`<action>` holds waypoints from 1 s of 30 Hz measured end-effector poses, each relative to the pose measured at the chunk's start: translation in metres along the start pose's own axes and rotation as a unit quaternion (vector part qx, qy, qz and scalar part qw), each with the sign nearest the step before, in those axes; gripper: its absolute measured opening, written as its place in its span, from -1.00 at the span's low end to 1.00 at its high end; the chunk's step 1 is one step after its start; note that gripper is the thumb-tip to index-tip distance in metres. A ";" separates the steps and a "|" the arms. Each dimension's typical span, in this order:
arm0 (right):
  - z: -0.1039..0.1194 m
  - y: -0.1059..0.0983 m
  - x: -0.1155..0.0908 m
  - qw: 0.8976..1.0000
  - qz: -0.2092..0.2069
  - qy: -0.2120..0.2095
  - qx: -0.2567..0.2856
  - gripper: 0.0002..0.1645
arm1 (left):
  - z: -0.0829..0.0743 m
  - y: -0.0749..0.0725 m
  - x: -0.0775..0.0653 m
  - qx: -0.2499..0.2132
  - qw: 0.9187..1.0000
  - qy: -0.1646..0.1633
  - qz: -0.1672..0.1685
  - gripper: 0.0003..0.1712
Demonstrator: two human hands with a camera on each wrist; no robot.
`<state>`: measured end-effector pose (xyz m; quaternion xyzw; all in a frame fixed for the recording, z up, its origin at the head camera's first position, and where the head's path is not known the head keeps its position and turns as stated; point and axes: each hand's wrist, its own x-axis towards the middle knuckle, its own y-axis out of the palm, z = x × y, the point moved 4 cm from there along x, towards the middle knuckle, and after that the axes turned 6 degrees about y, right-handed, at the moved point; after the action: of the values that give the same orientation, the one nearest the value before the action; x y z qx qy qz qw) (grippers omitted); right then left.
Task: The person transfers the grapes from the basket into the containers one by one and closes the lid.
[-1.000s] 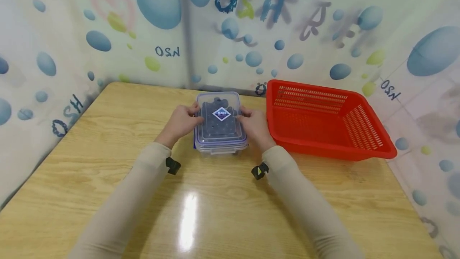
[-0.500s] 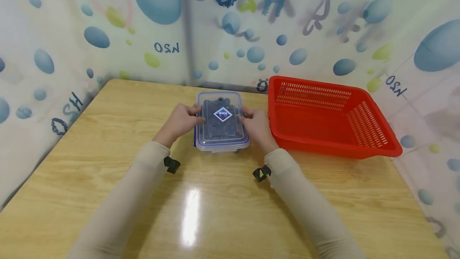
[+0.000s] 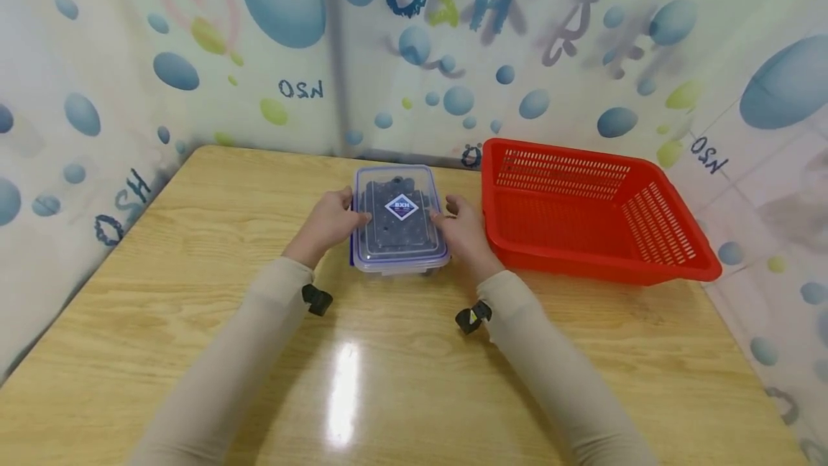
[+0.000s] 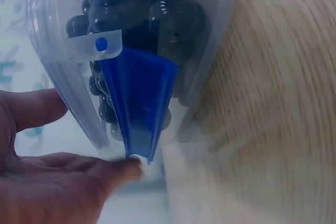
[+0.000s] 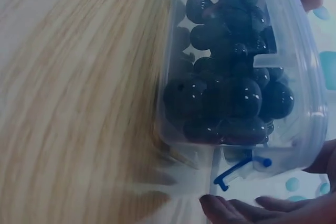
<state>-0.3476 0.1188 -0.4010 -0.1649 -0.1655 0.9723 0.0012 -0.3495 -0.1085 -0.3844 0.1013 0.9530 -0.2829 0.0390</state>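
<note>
A clear plastic food container with a purple-blue lid rim and a diamond sticker sits on the table. Dark, glossy round fruits, like grapes, fill it. My left hand is at its left side, thumb on the lid, a fingertip by the lower end of a blue latch that hangs down the wall. On the other side, my right hand lays its thumb at the lid edge, its other fingers spread off the wall. A second blue latch sticks out from the box in the right wrist view.
Right of the container stands a red plastic basket with slotted walls, close to my right hand. The wooden table ends at a patterned curtain behind. Small black cameras are strapped at both wrists.
My right fingers have lifted away from the container's edge. The left fingers have shifted outward a little. Less of the container's front side shows than a second ago.
</note>
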 end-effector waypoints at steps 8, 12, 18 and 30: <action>-0.005 -0.003 0.003 0.998 0.025 0.064 0.008 -0.19 | 0.008 0.002 0.001 -0.092 0.994 -0.062 -0.004 -0.32; -0.004 -0.002 0.002 0.998 0.017 0.059 -0.005 -0.20 | 0.011 0.000 0.003 -0.095 0.993 -0.064 -0.008 -0.39; -0.004 0.000 -0.001 0.999 -0.002 0.047 -0.012 -0.23 | 0.014 0.001 0.003 -0.093 0.993 -0.069 -0.013 -0.50; 0.006 0.006 -0.004 0.994 -0.067 -0.015 -0.084 -0.36 | 0.017 0.000 0.004 -0.097 0.993 -0.068 -0.013 -0.26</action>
<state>-0.3450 0.1107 -0.3966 -0.1388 -0.2575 0.9549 0.0504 -0.3528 -0.1168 -0.3991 0.0648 0.9723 -0.1956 0.1100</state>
